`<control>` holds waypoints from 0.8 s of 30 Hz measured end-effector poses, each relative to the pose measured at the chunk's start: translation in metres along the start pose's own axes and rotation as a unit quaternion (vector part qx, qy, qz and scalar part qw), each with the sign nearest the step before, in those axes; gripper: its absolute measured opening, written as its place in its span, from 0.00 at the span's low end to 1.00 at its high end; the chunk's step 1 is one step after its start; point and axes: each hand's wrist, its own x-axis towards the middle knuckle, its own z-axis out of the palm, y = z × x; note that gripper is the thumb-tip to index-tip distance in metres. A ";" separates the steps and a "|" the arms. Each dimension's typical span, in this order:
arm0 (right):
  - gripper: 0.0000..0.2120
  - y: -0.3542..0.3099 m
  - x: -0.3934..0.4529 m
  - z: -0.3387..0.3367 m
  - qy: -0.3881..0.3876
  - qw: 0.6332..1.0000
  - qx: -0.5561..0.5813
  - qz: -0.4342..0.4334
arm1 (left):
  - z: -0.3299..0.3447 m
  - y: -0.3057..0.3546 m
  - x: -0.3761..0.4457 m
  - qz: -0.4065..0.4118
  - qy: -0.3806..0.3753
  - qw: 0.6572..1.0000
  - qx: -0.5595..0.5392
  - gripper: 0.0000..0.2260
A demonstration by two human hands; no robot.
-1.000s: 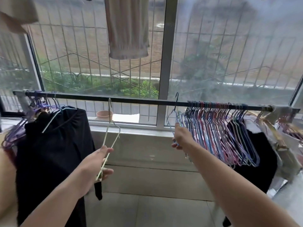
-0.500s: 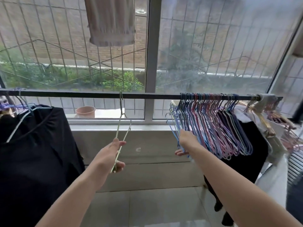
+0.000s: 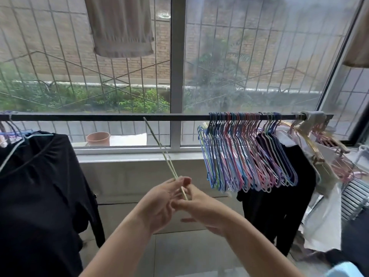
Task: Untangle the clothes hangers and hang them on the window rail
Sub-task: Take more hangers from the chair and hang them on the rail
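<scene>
A pale wire hanger (image 3: 169,166) hooks over the middle of the window rail (image 3: 99,117), its lower end pinched by the left hand (image 3: 159,204). The right hand (image 3: 201,208) meets it there, fingers curled on the same wire. A packed row of coloured hangers (image 3: 245,154) hangs toward the rail's right end.

Bare rail (image 3: 99,117) between black garment (image 3: 40,186) and hanger bunch (image 3: 245,152), crossed by one pale hanger (image 3: 159,146)

Black garment (image 3: 40,196) hanging at left; beige cloth (image 3: 121,27) high outside the window; terracotta pot (image 3: 98,138) on the sill (image 3: 129,156).
</scene>
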 end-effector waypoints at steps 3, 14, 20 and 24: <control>0.17 0.017 0.010 -0.007 0.090 0.995 0.037 0.011 | 0.018 -0.008 0.006 0.019 0.013 0.993 0.115 0.12; 0.15 0.058 0.023 -0.039 0.234 0.972 -0.006 -0.001 | 0.004 -0.015 0.010 0.058 0.152 0.955 0.249 0.08; 0.26 0.003 0.076 -0.074 0.239 0.971 0.031 -0.002 | -0.032 -0.012 0.000 0.042 0.240 0.947 0.212 0.09; 0.27 -0.007 0.097 -0.088 0.253 0.965 -0.042 0.055 | -0.034 -0.016 -0.007 0.035 0.244 0.947 0.207 0.09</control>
